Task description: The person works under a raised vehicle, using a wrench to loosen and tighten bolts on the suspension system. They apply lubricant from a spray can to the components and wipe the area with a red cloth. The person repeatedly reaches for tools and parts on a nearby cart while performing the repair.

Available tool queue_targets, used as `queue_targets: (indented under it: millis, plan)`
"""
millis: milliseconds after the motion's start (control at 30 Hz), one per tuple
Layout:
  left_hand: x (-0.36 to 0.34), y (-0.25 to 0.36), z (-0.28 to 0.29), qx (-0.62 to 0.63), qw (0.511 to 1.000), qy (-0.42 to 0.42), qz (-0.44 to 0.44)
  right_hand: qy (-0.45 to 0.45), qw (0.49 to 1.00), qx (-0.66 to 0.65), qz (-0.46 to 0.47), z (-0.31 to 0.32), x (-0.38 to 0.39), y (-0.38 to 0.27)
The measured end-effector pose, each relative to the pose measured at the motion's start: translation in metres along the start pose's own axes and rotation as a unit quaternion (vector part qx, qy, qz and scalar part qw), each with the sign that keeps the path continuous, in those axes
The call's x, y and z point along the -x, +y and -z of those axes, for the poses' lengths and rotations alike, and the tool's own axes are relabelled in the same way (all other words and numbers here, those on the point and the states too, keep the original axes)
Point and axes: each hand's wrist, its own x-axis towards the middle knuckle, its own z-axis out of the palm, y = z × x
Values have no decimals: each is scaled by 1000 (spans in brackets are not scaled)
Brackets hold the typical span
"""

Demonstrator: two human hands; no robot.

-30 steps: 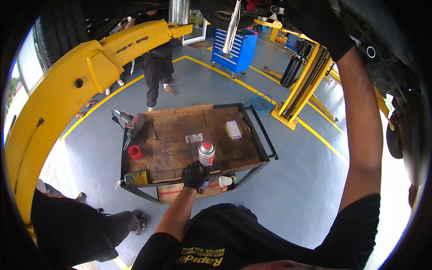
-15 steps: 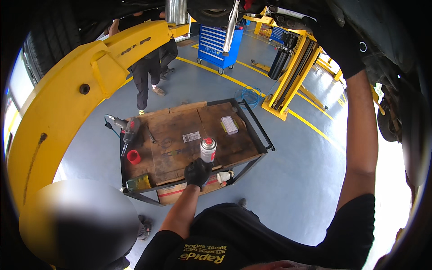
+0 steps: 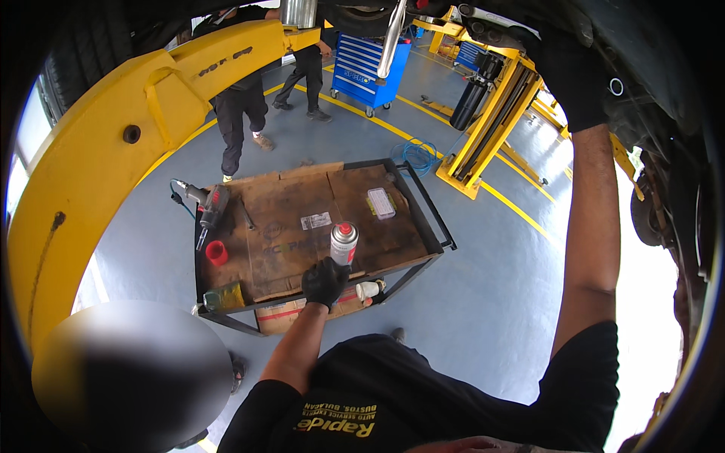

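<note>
My left hand (image 3: 325, 282), in a black glove, is wrapped round an aerosol spray can (image 3: 343, 243). The can is silver and white with a red top, held upright in front of the cart's near edge. Raised at the upper right, my right hand (image 3: 568, 87), also black-gloved, reaches up to the dark underside of a vehicle (image 3: 642, 45). Its fingers blend into the shadow, and whether they hold anything is hidden. Beside that hand lies a shiny metal bar (image 3: 498, 20), its kind unclear.
Below is a cart (image 3: 423, 260) topped with stained cardboard, bearing an impact wrench (image 3: 214, 204), a red cup-shaped piece (image 3: 217, 253) and a white box (image 3: 381, 203). A yellow lift arm (image 3: 98, 143) curves along the left. Co-workers stand beyond; a blurred head (image 3: 132, 374) is close at lower left.
The view has shifted slightly, so the cart sits a little further left. A co-worker's legs beyond the lift arm have moved right. My left hand keeps its hold on the spray can.
</note>
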Motion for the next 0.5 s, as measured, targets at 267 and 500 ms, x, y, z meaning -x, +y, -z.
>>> queue_targets:
  millis: [267, 500]
  plan:
    - [0, 0, 0, -11, 1000, -8, -1, -17, 1000, 16, 0, 6, 1, -5]
    - [1, -6, -4, -13, 1000, 23, -5, -50, 998, -9, -38, 35, -17, -30]
